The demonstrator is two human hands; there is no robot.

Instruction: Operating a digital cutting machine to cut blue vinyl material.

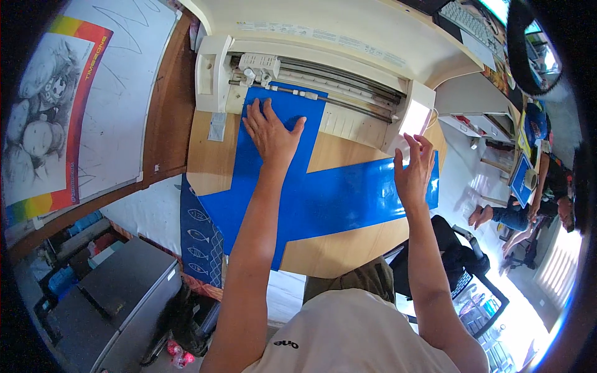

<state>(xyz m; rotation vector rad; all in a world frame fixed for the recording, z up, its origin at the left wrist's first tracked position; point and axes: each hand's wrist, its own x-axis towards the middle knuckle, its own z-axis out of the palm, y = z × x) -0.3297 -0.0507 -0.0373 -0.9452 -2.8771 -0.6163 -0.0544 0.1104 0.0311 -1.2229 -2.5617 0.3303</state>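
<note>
Surroundings: cream roller-type machine [214, 74] at back of wooden tbl. [348, 248], white carriage [258, 65] at L end of its rail. L side: whiteboard [134, 87] w/ colour-bordered poster [53, 112], dk. grey cabinet [130, 273] below, fish-print cloth [198, 242] by tbl. edge. R side: blk. chair [435, 261] near tbl., keyboard [472, 28] up top, co-worker [541, 205] seated well apart.

Obstructions: L forearm crosses the sheet's mid-section; R hand hides part of its R end. Sheet's top end runs under the machine's roller bar, so that end n/v.

Hands: L hand [272, 130] palm down over the upper strip, fingers and thumb spread, nothing gripped. R hand [415, 174] half open, fingers bent, thumb apart, over R end of sheet near machine's R housing; contact can't be confirmed.

Item: blue sheet [336, 193], on tbl. in front of machine. Solid blue, branching: one strip up into machine, one long strip to R, lower L portion past tbl. edge. Edges mostly straight; surface glossy, bright reflections toward R end.
</note>
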